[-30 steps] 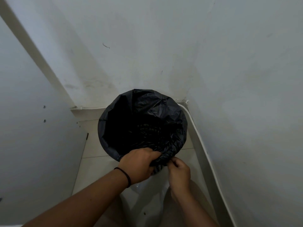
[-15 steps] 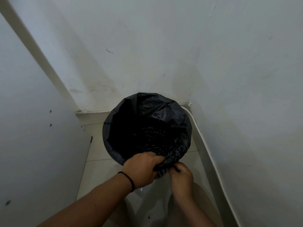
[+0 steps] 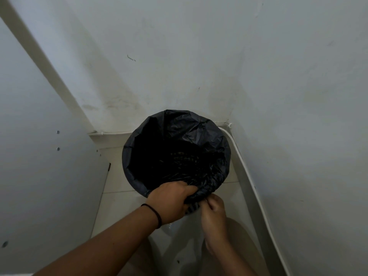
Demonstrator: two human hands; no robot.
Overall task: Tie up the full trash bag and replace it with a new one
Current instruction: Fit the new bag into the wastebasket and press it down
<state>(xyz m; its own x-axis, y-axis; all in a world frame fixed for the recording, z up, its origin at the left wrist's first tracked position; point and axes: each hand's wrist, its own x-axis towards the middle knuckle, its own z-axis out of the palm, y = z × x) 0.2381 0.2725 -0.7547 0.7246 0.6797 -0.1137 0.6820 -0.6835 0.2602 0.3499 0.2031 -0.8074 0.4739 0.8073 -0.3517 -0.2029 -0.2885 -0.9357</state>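
Note:
A black trash bag [image 3: 191,134] lines a round bin standing in the corner of the room, its mouth spread open over the rim. The bin itself is almost wholly hidden by the bag. My left hand [image 3: 169,202] grips a bunched fold of the bag at the near edge of the rim. Just to its right, my right hand [image 3: 214,214] pinches the same gathered plastic from below. The inside of the bag is dark and its contents cannot be made out.
White walls [image 3: 199,56] close in behind and to the right of the bin. A white panel [image 3: 39,176] stands on the left. A white pipe [image 3: 247,168] runs along the foot of the right wall. Pale floor tiles [image 3: 115,182] lie around the bin.
Both hands stay at the near rim, the fingers working the gathered plastic a little. The camera view has shifted slightly, so the bin sits lower in the frame.

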